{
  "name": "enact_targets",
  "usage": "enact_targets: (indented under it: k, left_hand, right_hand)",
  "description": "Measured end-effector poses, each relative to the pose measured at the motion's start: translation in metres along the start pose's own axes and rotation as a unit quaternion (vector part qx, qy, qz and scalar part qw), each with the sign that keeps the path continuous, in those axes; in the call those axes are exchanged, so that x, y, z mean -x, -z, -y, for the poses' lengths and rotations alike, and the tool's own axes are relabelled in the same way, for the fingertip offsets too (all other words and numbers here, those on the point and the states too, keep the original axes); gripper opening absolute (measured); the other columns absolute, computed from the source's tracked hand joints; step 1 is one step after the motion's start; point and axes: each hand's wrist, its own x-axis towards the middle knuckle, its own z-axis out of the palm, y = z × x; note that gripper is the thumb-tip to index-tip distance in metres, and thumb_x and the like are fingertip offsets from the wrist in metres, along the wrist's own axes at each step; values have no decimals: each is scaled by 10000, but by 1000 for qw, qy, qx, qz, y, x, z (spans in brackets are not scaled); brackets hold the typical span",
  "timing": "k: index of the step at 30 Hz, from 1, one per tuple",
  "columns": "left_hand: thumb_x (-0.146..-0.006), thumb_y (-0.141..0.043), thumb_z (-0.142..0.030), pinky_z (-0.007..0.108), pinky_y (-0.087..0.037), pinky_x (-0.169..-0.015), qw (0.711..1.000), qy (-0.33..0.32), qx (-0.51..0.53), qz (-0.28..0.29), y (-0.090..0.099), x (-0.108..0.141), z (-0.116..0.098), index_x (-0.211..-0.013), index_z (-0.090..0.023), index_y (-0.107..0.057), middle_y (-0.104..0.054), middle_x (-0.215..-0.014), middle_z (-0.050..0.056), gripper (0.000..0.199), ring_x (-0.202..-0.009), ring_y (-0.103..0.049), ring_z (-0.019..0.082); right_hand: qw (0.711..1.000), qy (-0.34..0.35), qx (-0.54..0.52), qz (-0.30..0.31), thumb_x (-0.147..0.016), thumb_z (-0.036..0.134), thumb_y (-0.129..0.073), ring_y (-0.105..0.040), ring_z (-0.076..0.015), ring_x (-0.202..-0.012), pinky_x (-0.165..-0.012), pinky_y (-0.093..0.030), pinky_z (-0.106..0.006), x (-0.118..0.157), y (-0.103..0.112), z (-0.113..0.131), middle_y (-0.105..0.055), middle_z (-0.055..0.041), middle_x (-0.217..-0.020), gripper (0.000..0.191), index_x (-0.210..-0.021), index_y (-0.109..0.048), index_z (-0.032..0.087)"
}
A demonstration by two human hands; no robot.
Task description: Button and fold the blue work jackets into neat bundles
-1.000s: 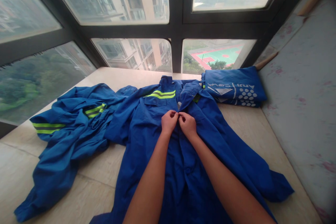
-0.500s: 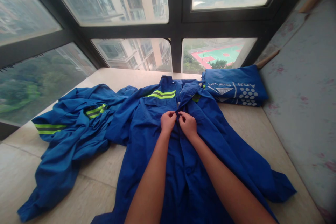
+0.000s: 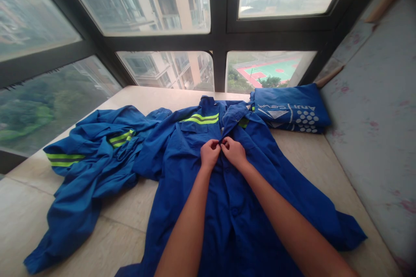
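Observation:
A blue work jacket (image 3: pixel 191 173) with a yellow-and-grey reflective stripe lies spread out, collar toward the window. Its front flap is folded open near the collar, over on the right. My left hand (image 3: pixel 210 154) pinches the left front edge at chest height. Right beside it, my right hand (image 3: pixel 234 151) pinches the opposite front edge, the fingertips of both hands nearly touching. Whatever small fastening lies between the fingertips is hidden by them.
A second blue garment (image 3: pixel 94 173) with reflective stripes lies crumpled at the left. Folded blue clothing (image 3: pixel 289 108) with white lettering sits at the back right, near the patterned wall (image 3: pixel 377 138). Framed windows rise behind the pale ledge (image 3: pixel 123 220).
My right hand has moved slightly toward the left one, and the fingertips have come closer together on the jacket front. The view has shifted a little.

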Motion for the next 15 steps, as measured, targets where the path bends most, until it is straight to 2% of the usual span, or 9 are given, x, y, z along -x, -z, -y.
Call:
enact_targets:
  k: [3, 8, 11, 15]
  left_hand:
    - [-766, -611, -171, 278, -533, -740, 1000, -11, 5, -3, 1, 3, -2, -885, -167, -724, -758, -839, 49, 164, -756, -696, 172]
    - [-790, -603, -189, 285, -549, -766, 999, -19, 33, -10, 2, 4, -1, -934, -156, -726, -768, -892, 68, 192, -795, -713, 180]
    - [-814, -602, -218, 293, -562, -791, 999, -23, 47, -15, 3, 6, -1, -975, -148, -720, -770, -933, 80, 212, -831, -721, 185]
    - [-845, -582, -228, 295, -564, -816, 998, -31, 38, -26, 3, 9, -2, -1002, -159, -716, -770, -956, 73, 217, -856, -722, 182]
  right_hand:
    - [997, 31, 20, 63, -815, 256, -647, -658, -200, -789, -680, -406, -256, -13, 17, 4, -719, -9, -774, 91, -892, -695, 266]
    - [996, 35, -16, 83, -718, 198, -728, -660, -225, -878, -749, -427, -275, -30, 32, 12, -733, -30, -819, 67, -758, -705, 246]
    - [991, 8, -70, 110, -729, 198, -707, -659, -183, -730, -665, -450, -243, -35, 31, 11, -711, -8, -683, 28, -716, -704, 223]
    - [977, -64, -154, 130, -777, 211, -642, -581, -121, -496, -494, -430, -201, -39, 21, 9, -670, -15, -569, 106, -690, -682, 163]
